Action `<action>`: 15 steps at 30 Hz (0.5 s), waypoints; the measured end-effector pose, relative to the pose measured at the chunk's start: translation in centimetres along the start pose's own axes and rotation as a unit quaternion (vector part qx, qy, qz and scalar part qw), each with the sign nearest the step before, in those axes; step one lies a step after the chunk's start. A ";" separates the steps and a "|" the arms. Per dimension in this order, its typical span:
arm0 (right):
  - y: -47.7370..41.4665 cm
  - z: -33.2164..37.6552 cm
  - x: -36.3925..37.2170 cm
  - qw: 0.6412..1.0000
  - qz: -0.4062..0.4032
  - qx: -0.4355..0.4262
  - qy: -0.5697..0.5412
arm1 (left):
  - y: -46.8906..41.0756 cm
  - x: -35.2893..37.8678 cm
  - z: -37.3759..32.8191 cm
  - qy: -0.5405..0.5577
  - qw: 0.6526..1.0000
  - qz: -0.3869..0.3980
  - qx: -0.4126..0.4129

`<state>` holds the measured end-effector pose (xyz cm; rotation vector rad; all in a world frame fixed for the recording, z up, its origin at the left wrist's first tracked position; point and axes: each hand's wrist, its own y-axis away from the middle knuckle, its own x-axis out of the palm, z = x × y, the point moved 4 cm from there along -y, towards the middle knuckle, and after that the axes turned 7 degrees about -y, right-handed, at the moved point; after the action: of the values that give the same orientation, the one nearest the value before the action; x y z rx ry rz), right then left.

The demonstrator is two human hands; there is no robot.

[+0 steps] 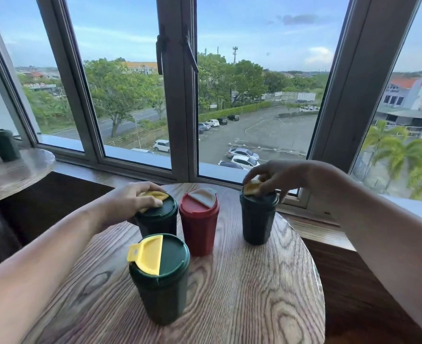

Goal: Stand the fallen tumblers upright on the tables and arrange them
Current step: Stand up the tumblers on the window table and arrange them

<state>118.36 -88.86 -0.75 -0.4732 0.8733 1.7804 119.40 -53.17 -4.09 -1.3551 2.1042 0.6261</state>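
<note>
Fingers (153, 202) of the left hand (130, 203) lie curled over the lid of the left green tumbler (156, 220), thumb on the yellow flap, gripping it from above. Right hand (277, 177) reaches in from the side, fingertips pinched loosely on the yellow flap atop the right green tumbler (258, 219); whether they press or merely touch, I cannot tell.

All four tumblers stand upright on the round table (254, 294). Between the two held ones stands the red tumbler (199, 227), just beside the left one, with a grey flap on its lid. Nearest the camera is the front green tumbler (160, 279), untouched, its yellow flap pointing left; it hides the lower part of the left tumbler and sits close in front of the red one.

Behind the table runs a window (177, 95) with its sill. Off to the left, a second table (18, 170) carries another dark green tumbler (3, 145), upright, well apart from the rest.
</note>
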 end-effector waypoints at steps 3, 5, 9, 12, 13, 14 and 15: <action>1.7 -1.0 -0.1 0.999 -0.025 0.040 -0.026 | 0.1 -0.5 0.4 0.009 1.000 0.006 -0.011; 3.1 -1.5 0.2 0.997 -0.062 0.050 -0.023 | 0.1 -0.7 0.6 0.027 0.999 0.024 -0.022; 5.4 -1.8 1.6 0.987 -0.149 0.053 -0.010 | 0.0 -1.0 1.0 0.039 0.998 0.038 -0.015; 7.0 -0.3 3.5 0.979 -0.195 0.048 -0.030 | -0.2 -1.2 1.3 0.041 0.999 0.023 0.007; 7.5 0.5 4.3 0.977 -0.202 0.048 -0.037 | -0.1 -1.2 1.3 0.044 0.999 0.017 0.014; 8.0 1.4 5.3 0.976 -0.206 0.051 -0.049 | -0.1 -1.2 1.4 0.044 0.999 0.012 0.019; 8.4 2.3 6.2 0.974 -0.208 0.057 -0.063 | 0.0 -1.2 1.5 0.042 0.999 0.007 0.026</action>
<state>108.51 -84.74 -0.66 -0.4272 0.7206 1.3542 120.05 -51.46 -4.39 -1.3606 2.1829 0.5251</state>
